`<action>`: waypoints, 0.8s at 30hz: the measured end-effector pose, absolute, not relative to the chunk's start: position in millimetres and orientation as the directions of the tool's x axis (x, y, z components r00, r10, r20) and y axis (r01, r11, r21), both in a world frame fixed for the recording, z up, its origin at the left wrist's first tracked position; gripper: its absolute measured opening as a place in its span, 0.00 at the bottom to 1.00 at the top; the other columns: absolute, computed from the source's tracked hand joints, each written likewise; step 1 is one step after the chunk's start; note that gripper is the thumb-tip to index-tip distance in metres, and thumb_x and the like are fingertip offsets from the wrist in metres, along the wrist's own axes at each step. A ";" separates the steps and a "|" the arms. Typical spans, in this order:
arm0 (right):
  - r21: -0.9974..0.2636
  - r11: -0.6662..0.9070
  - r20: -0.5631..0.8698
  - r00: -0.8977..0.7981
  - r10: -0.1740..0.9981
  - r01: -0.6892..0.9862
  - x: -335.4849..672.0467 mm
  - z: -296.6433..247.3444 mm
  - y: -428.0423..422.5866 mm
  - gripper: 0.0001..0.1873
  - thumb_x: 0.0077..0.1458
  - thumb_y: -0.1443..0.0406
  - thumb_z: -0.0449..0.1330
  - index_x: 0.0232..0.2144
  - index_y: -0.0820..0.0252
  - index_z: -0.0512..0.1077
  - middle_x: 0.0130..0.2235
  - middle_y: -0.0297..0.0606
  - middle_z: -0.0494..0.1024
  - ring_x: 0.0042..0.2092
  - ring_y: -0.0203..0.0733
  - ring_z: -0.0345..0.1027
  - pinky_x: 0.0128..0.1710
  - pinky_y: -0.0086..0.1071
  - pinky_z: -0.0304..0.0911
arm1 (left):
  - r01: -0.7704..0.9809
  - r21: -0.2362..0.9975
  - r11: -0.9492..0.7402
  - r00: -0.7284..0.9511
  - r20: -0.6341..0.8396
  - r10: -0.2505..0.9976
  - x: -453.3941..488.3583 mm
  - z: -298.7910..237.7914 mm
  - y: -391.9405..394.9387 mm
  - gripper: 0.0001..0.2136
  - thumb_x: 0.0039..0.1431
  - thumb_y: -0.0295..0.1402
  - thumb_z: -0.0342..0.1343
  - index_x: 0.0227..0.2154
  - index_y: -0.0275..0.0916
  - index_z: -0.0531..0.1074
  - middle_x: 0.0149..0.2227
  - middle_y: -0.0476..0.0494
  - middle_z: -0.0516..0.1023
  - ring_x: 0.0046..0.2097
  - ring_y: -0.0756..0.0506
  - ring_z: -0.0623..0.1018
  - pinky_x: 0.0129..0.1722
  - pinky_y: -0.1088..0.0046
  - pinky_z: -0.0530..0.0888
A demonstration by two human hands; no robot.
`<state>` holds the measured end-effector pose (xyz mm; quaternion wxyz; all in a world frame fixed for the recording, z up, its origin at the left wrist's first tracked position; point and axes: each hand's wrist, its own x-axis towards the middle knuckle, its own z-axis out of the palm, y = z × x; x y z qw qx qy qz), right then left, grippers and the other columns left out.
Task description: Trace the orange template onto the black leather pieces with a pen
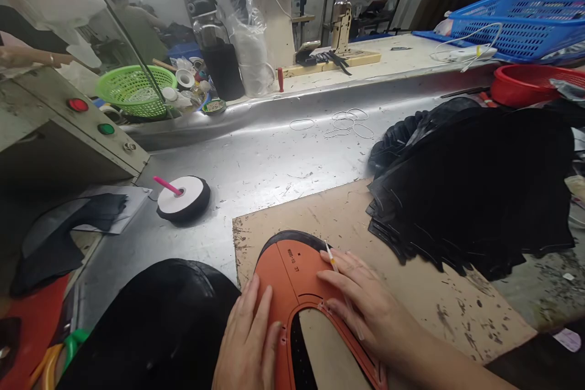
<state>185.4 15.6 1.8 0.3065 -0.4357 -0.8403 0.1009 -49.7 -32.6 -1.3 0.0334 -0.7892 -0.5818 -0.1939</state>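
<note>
An orange template (pixel 269 262), printed with small black characters and cut out in a U shape, lies over a black shoe-upper piece (pixel 292 235) on the beige board. The black piece shows as a rim past the template's far edge and inside the cut-out. My left hand (pixel 251 335) rests on the template's left side, fingers stretched out and holding nothing. On its right side lies my right hand (pixel 361 298), with a thin white marking pen (pixel 333 263) between the fingers. The pen's tip points away from me near the template's right edge.
Black cut pieces (pixel 470 189) are fanned out at right; another black stack (pixel 155 323) lies at near left. A black tape roll (pixel 185 198) with a pink pen stands on the metal table (pixel 256 164). Behind are a red basin (pixel 525 85), blue basket (pixel 516 18) and green basket (pixel 132 88).
</note>
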 end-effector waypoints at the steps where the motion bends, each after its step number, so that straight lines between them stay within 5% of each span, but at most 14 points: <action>1: -0.438 0.600 0.426 -0.433 0.794 0.669 185.4 1.6 15.7 0.14 0.61 0.64 0.52 0.47 0.60 0.69 0.52 0.47 0.71 0.56 0.49 0.63 0.53 0.49 0.64 | 0.930 0.174 -0.325 0.251 0.346 0.904 -49.9 -1.6 -32.8 0.26 0.61 0.34 0.47 0.62 0.48 0.51 0.61 0.44 0.63 0.57 0.42 0.69 0.50 0.65 0.73; 24: -0.474 0.570 0.379 -0.428 0.820 0.671 187.6 -2.8 11.8 0.14 0.61 0.62 0.51 0.47 0.60 0.69 0.53 0.49 0.70 0.56 0.50 0.62 0.54 0.51 0.61 | 0.915 0.295 -0.274 0.179 0.312 0.933 -42.2 3.0 -31.4 0.18 0.62 0.36 0.46 0.54 0.43 0.66 0.58 0.42 0.67 0.57 0.41 0.70 0.53 0.62 0.72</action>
